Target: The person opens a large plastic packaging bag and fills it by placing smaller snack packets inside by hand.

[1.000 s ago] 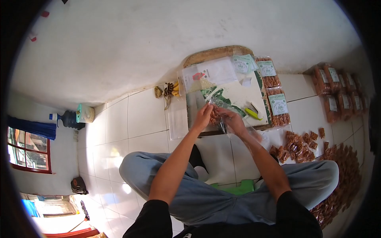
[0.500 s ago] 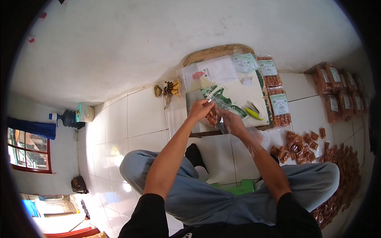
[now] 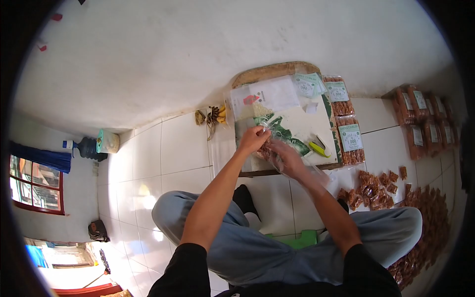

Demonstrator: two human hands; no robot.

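Observation:
My left hand [image 3: 254,139] is closed, pinching the upper edge of a clear plastic bag [image 3: 265,127]. Small brown snack packets [image 3: 263,151] show inside the bag, partly hidden by my fingers. My right hand [image 3: 288,157] is at the bag's right side, its fingers bent and blurred by motion; whether they grip the film or reach inside it I cannot make out. Loose clear film lies along my right wrist. Right of my hands, a yellow-green stapler [image 3: 319,147] rests on the low board [image 3: 309,127].
Printed green labels [image 3: 308,85] and a stack of flat plastic bags [image 3: 277,94] lie on the board's far part. Filled labelled packs [image 3: 351,141] stand along its right edge, with more packs [image 3: 418,119] beyond. Loose packets [image 3: 373,190] cover floor at right. Bananas [image 3: 221,115] lie left.
My right hand has shifted slightly and is blurred now; the film by its wrist has moved. My left hand keeps its pinch on the bag. The whole view has tilted slightly.

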